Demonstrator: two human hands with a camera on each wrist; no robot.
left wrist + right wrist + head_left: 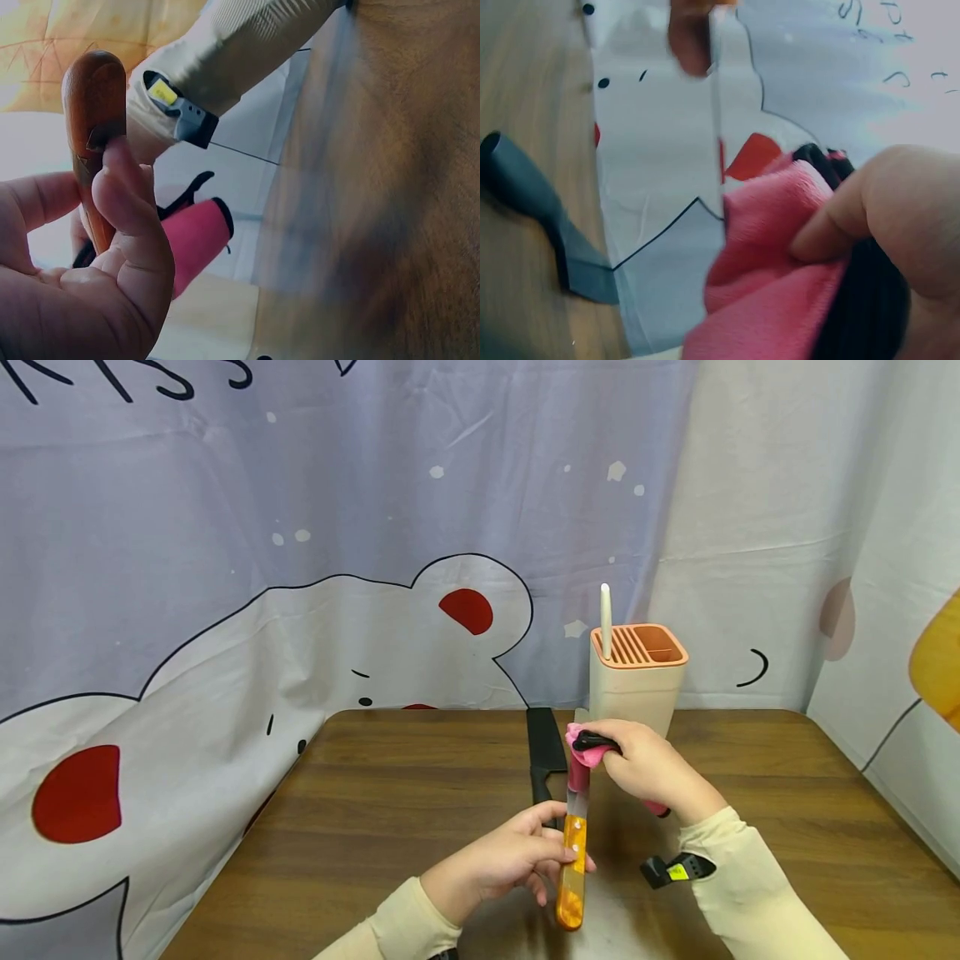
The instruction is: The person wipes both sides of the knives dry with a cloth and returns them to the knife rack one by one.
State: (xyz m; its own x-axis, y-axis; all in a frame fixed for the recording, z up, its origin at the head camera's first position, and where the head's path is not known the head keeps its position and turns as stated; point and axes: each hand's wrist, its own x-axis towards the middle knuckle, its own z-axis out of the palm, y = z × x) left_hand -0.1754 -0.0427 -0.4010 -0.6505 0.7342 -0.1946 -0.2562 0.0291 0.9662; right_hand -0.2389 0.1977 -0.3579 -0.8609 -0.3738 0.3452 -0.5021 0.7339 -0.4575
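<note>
My left hand [510,856] grips a knife by its marbled orange handle [572,881], thumb on its side. The blade [577,802] points away from me and shows as a thin edge in the right wrist view. Around the far part of that blade, my right hand [648,766] pinches a folded pink cloth [769,240] with black trim. The cloth hides the part of the blade beneath it. Left of the blade on the table lies a black utensil [546,743] with a broad flat end, its handle partly behind my left hand.
A cream knife block [637,693] with an orange slotted top stands at the table's back edge, just beyond my right hand. One white-handled item [606,622] sticks up from it. The wooden table [375,785] ends at a printed curtain [337,493].
</note>
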